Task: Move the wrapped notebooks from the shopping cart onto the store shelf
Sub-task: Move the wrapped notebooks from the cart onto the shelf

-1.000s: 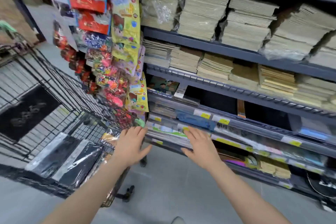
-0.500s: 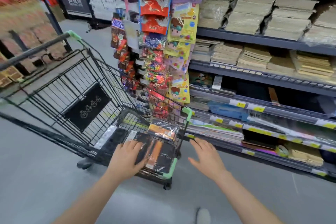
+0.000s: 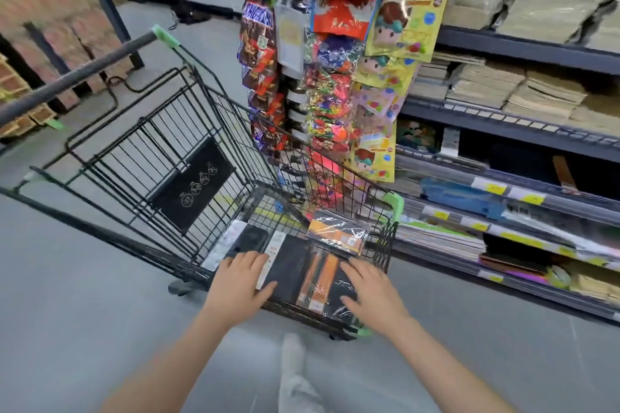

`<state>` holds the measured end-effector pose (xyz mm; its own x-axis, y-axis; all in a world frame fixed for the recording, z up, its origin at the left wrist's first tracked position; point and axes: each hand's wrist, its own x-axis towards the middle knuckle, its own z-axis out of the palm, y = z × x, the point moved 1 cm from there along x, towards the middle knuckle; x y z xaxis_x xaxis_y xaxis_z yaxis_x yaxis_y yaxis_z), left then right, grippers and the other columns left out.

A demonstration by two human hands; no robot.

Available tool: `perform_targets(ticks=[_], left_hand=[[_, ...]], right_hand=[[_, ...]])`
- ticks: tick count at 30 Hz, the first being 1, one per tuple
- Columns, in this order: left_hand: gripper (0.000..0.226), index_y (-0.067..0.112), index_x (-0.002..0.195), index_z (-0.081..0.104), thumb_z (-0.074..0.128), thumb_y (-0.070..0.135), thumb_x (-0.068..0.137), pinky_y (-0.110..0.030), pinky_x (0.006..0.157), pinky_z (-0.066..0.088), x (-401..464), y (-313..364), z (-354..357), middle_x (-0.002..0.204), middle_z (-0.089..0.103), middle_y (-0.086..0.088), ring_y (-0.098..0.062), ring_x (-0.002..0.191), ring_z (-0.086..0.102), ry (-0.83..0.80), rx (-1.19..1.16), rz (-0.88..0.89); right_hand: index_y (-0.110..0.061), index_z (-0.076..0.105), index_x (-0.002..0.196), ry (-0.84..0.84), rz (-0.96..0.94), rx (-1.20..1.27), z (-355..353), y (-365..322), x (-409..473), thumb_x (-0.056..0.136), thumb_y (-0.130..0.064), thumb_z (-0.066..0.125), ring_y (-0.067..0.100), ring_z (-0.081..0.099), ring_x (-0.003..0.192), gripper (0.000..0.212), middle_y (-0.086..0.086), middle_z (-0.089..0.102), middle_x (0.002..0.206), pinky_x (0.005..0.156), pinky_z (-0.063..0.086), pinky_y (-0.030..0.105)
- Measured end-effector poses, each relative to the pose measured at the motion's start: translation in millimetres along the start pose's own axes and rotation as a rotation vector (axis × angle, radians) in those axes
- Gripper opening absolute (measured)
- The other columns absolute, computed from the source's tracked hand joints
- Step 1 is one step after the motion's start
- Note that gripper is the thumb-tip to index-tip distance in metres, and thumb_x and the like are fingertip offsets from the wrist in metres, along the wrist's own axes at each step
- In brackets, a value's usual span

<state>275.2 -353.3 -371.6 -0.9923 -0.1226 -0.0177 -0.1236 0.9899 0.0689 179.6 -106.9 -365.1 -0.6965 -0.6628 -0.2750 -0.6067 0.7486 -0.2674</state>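
Observation:
A black wire shopping cart stands in the aisle with several plastic-wrapped notebooks on its floor. A black notebook with orange stripes lies between my hands. A smaller orange and black pack leans at the cart's far end, and another black one lies to the left. My left hand lies with spread fingers on the left edge of the striped notebook. On its right side rests my right hand, fingers spread. The store shelf stands to the right of the cart.
Hanging strips of snack and toy packs dangle just beyond the cart's right side. Upper shelves carry stacks of brown paper goods. Lower shelves with yellow price tags hold books and stationery. Grey floor lies around the cart. My shoe shows below.
My view swung from the shelf left to the cart. Both hands left the lower shelf edge and came down onto the wrapped notebooks in the cart, the right hand arriving last.

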Motion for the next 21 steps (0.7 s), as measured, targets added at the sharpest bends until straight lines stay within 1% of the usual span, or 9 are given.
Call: perform_targets(ticks=[3,5,8,11,13,17,19,21], left_hand=[[0.052,0.017,0.106,0.061,0.040,0.054,0.077,-0.035,0.068,0.053,23,-36,5,0.094,0.065,0.004,-0.021,0.083,0.065,-0.058,0.001,-0.066],[0.053,0.017,0.107,0.061,0.038,0.055,0.077,-0.037,0.070,0.052,39,-62,9,0.094,0.066,0.003,-0.021,0.084,0.065,-0.101,-0.001,-0.103],[0.055,0.017,0.107,0.062,0.036,0.056,0.079,-0.036,0.070,0.053,61,-98,11,0.095,0.066,0.002,-0.021,0.084,0.065,-0.168,0.017,-0.136],[0.059,0.015,0.114,0.059,0.032,0.057,0.082,-0.036,0.071,0.052,81,-128,14,0.103,0.064,0.001,-0.022,0.088,0.064,-0.230,-0.001,-0.169],[0.065,0.015,0.120,0.057,0.026,0.059,0.084,-0.037,0.075,0.052,93,-142,14,0.109,0.063,0.001,-0.022,0.093,0.063,-0.244,-0.008,-0.185],[0.079,0.016,0.133,0.045,0.011,0.063,0.080,-0.041,0.092,0.044,114,-160,13,0.128,0.054,-0.001,-0.023,0.113,0.054,-0.274,-0.072,-0.176],[0.085,0.017,0.138,0.037,0.004,0.065,0.076,-0.039,0.095,0.042,124,-170,20,0.134,0.048,0.001,-0.021,0.119,0.047,-0.291,-0.100,-0.155],[0.087,0.016,0.140,0.034,0.002,0.065,0.074,-0.037,0.096,0.042,135,-182,35,0.136,0.044,0.000,-0.021,0.122,0.045,-0.323,-0.122,-0.129]], right_hand=[[-0.020,0.025,0.145,-0.019,-0.018,0.013,9,-10,38,0.089,-0.035,0.048,0.016,0.024,0.140,0.062,-0.002,0.026,0.151,0.116,0.015,0.031],[-0.021,0.023,0.146,-0.034,-0.009,0.044,12,-17,66,0.089,-0.031,0.047,0.015,0.023,0.140,0.063,-0.002,0.025,0.152,0.117,0.015,0.031],[-0.021,0.020,0.147,-0.086,0.018,0.082,12,-28,106,0.090,-0.033,0.047,0.017,0.020,0.141,0.065,-0.001,0.023,0.153,0.117,0.013,0.032],[-0.023,0.017,0.148,-0.135,0.026,0.109,14,-40,138,0.091,-0.036,0.046,0.017,0.017,0.142,0.065,0.000,0.020,0.154,0.118,0.015,0.036],[-0.023,0.016,0.148,-0.150,0.035,0.117,12,-48,158,0.092,-0.039,0.045,0.017,0.017,0.142,0.065,0.000,0.018,0.155,0.118,0.016,0.038],[-0.022,0.015,0.148,-0.160,0.042,0.157,8,-66,191,0.093,-0.036,0.045,0.017,0.016,0.142,0.064,-0.001,0.017,0.155,0.118,0.016,0.037],[-0.022,0.015,0.148,-0.158,0.060,0.163,11,-76,206,0.093,-0.036,0.045,0.018,0.016,0.143,0.064,-0.001,0.015,0.156,0.118,0.013,0.037],[-0.023,0.014,0.148,-0.156,0.105,0.165,22,-85,222,0.094,-0.036,0.044,0.019,0.015,0.143,0.063,-0.001,0.014,0.156,0.118,0.008,0.036]])
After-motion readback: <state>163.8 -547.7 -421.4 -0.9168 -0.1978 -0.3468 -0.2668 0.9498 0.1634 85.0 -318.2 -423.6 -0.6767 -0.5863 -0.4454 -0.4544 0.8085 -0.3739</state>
